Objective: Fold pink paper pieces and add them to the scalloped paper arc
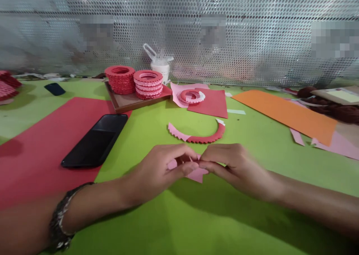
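Both hands meet over the green table, pinching a small piece of pink paper (pixel 196 175) between them. My left hand (pixel 162 169), with a dark bracelet on its wrist, has thumb and fingers closed on the paper's left part. My right hand (pixel 235 167) pinches its right upper edge, the fingertips almost touching those of the left. Much of the paper is hidden behind the fingers. Just beyond the hands lies a curved paper strip (pixel 206 139), scalloped along its outer edge, pink at left, red at right, with a white end.
At left a black phone (pixel 95 140) rests partly on red paper (pixel 56 135). Stacks of scalloped rings (pixel 120 81) stand on a brown tray (pixel 134 106), near a white cup (pixel 160 68). Orange card (pixel 288 114) lies right. A perforated metal screen (pixel 179 34) closes the back.
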A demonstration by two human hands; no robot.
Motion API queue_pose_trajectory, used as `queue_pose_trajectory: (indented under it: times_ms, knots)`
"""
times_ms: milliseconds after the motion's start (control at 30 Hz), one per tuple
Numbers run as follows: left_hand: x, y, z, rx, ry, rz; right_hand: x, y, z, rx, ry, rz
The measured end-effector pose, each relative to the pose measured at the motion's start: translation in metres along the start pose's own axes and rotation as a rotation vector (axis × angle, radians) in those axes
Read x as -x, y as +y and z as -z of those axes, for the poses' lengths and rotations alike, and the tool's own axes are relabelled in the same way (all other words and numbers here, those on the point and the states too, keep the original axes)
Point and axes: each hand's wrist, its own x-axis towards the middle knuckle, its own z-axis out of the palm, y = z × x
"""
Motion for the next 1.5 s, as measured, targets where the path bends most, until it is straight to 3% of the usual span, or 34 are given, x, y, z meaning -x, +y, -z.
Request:
queue_pose_trajectory:
  times_ms: [133, 267, 467, 633, 700, 833, 1067, 1267, 1400, 1500]
  knots:
    - [0.002, 0.002, 0.002, -0.18, 0.043, -0.086, 0.0, -0.002, -0.004, -0.187, 0.036, -0.155]
    - [0.004, 0.003, 0.001, -0.209, 0.089, -0.086, -0.002, -0.005, -0.004, -0.442, -0.021, -0.314]
    - [0.003, 0.004, -0.002, -0.007, 0.006, -0.021, -0.002, -0.008, -0.002, -0.154, 0.1, -0.154]
    - [0.002, 0.005, -0.001, 0.123, -0.175, 0.113, 0.001, -0.002, -0.005, 0.026, 0.058, 0.048]
    - [0.002, 0.003, 0.0, 0.137, -0.2, 0.14, 0.002, 0.0, -0.006, 0.065, 0.054, 0.064]
    - [0.0, 0.003, 0.0, 0.254, -0.18, 0.195, 0.001, 0.0, -0.003, 0.025, 0.1, -0.013]
    - [-0.006, 0.008, -0.001, 0.45, -0.281, 0.176, -0.002, -0.003, 0.004, -0.152, 0.071, 0.08]
    - [-0.006, 0.007, -0.005, 0.511, -0.142, 0.284, 0.002, -0.007, -0.001, -0.008, 0.129, -0.02]
    - [-0.005, 0.005, -0.004, 0.588, -0.145, 0.319, 0.001, -0.008, 0.003, 0.01, 0.121, 0.008]
    - [-0.005, 0.002, -0.002, 0.63, -0.062, 0.332, -0.001, -0.007, 0.009, 0.008, 0.081, 0.074]
